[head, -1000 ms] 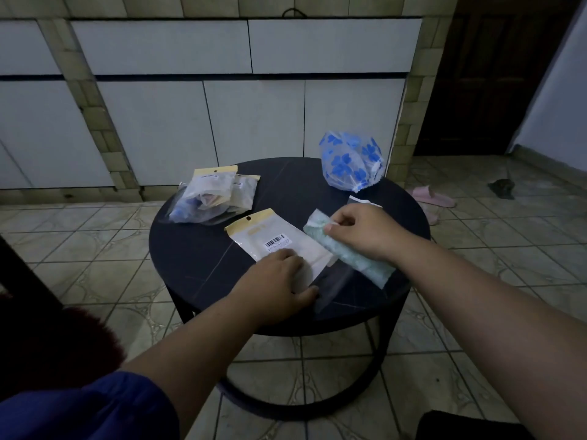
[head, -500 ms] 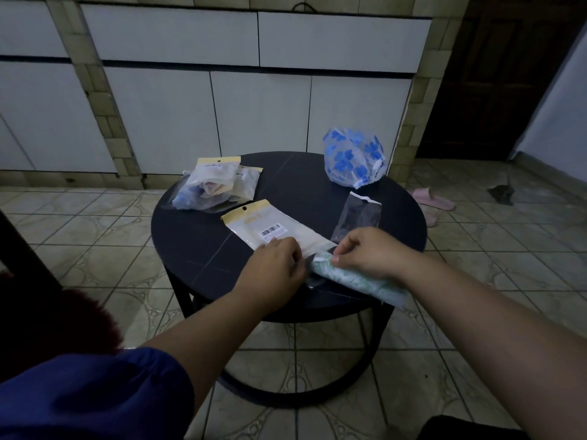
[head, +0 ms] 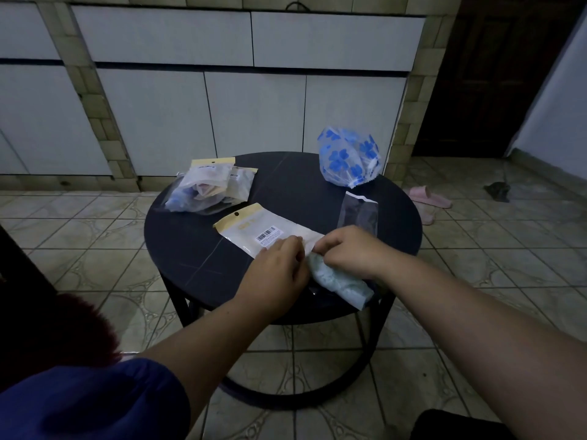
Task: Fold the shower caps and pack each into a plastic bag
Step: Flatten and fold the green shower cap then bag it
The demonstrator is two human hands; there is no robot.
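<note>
A flat plastic bag (head: 254,225) with a yellow header and a barcode label lies in the middle of the round black table (head: 197,255). My left hand (head: 279,271) holds the bag's near open end. My right hand (head: 349,252) grips one end of a folded pale green shower cap (head: 340,282), with that end right at the bag's mouth. The rest of the cap trails toward the table's front edge. A blue-flowered shower cap (head: 347,160) sits crumpled at the back right of the table.
Packed bags (head: 211,188) lie piled at the table's back left. A clear empty bag (head: 359,212) lies right of centre. White cabinet doors (head: 254,122) stand behind the table. Pink slippers (head: 428,196) and a dark rag (head: 497,190) lie on the tiled floor.
My right hand brought the folded green cap from the table's right side down to the bag's near end. My left hand shifted from lying on the bag to holding its opening.
</note>
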